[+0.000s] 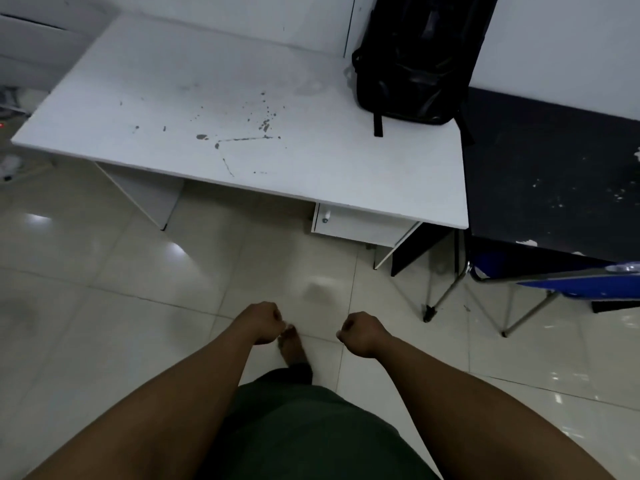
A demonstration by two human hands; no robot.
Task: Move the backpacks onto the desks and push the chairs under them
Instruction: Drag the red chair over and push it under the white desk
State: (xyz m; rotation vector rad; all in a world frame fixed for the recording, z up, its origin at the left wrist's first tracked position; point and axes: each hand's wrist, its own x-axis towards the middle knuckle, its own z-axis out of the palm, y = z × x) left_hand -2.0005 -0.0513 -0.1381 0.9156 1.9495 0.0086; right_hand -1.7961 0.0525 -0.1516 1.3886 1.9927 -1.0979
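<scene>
I see a white table (242, 133) w/ grey stains on top. A black backpack (415, 64) stands on its far right corner, leaning on the wall behind; its top is cut off by the frame edge, one strap hangs over the table's right edge. Right of the white table, touching it, is a black table (554, 174), partly out of frame. A blue chair (581, 285) is at the black table's near edge, seat mostly under it as far as I can tell; only part shows, rest cut off. My left hand (263, 322) and right hand (360, 334) hang in front of the white table over the floor (104, 271), both curled into fists, holding nothing. A bare foot (292, 348) shows between them, blurred.
</scene>
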